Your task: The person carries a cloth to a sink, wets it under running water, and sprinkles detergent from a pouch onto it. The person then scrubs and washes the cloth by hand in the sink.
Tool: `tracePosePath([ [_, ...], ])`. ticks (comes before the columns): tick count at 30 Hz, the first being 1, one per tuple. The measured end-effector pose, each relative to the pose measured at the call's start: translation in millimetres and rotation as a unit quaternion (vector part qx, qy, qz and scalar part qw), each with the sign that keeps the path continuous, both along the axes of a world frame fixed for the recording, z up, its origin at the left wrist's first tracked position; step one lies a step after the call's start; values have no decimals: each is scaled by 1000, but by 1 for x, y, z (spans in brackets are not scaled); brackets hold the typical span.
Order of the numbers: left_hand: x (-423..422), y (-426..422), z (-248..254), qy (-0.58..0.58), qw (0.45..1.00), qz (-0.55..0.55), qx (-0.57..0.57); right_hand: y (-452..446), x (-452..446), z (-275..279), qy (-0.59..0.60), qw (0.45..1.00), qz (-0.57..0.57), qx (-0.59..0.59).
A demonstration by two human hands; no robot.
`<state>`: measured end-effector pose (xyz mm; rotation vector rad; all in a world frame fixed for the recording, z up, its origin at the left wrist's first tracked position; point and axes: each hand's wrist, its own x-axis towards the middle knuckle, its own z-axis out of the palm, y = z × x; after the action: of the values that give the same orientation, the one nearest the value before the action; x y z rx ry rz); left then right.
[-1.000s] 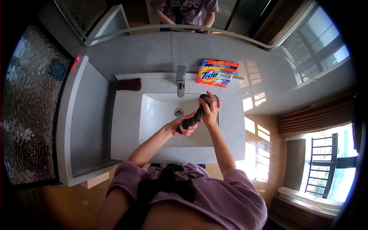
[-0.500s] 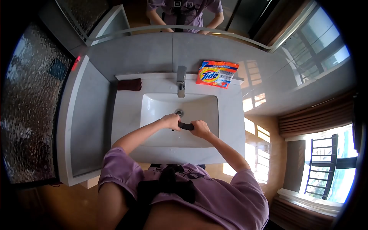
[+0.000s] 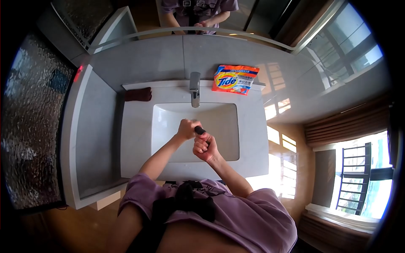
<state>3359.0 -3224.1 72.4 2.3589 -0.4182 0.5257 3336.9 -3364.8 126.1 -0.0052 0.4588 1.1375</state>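
Over the white sink basin [image 3: 168, 114], both my hands are closed on a dark, tightly bunched sock [image 3: 199, 130]. My left hand [image 3: 187, 128] grips it from the upper left with curled fingers. Just below and to the right, my right hand [image 3: 205, 147] is wrapped round the other part, its fingers turned upward. Only a short stretch of the cloth shows between the fists; the rest is hidden in the fingers. A second sock, dark brown [image 3: 138, 94], lies flat on the counter at the left back corner.
A chrome faucet [image 3: 195, 89] stands behind the basin. To its right, an orange Tide detergent bag [image 3: 236, 80] leans against the back ledge. A mirror [image 3: 236, 46] rises behind the counter, and a grey-sided partition [image 3: 101, 143] borders it on the left.
My hands have come closer together, the right one moving left and rolling over with fingers upward. The sock is now more bunched between them. The view has shifted slightly.
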Motion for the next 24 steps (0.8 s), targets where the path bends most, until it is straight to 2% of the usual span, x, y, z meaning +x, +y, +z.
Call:
tracePosePath([
  [4,2,-2,7,-2,999,12,-40,0,2,11,-8,999,-31,38],
  [10,0,1,3,2,1000,16,-17,-2,5,2,-14,999,-31,-11],
  [13,-4,2,3,60,997,36,-16,-9,12,-1,-86,994,27,-62],
  [15,-9,5,11,136,989,52,3,-16,14,-6,-231,934,114,-248],
  [16,-13,9,15,138,989,53,3,-22,16,-7,-229,934,116,-248],
  [18,-22,14,30,81,996,1,39,-35,24,-2,-306,890,115,-320],
  [20,-28,18,25,59,996,-23,65,-44,33,-29,-282,896,113,-324],
  [22,-33,20,20,37,994,-49,91,-48,38,-53,-510,744,86,-422],
  [23,-37,20,17,38,990,-63,119,-49,40,-52,-540,714,111,-432],
  [24,-42,20,14,40,985,-78,147,-48,38,-52,-539,715,112,-431],
])
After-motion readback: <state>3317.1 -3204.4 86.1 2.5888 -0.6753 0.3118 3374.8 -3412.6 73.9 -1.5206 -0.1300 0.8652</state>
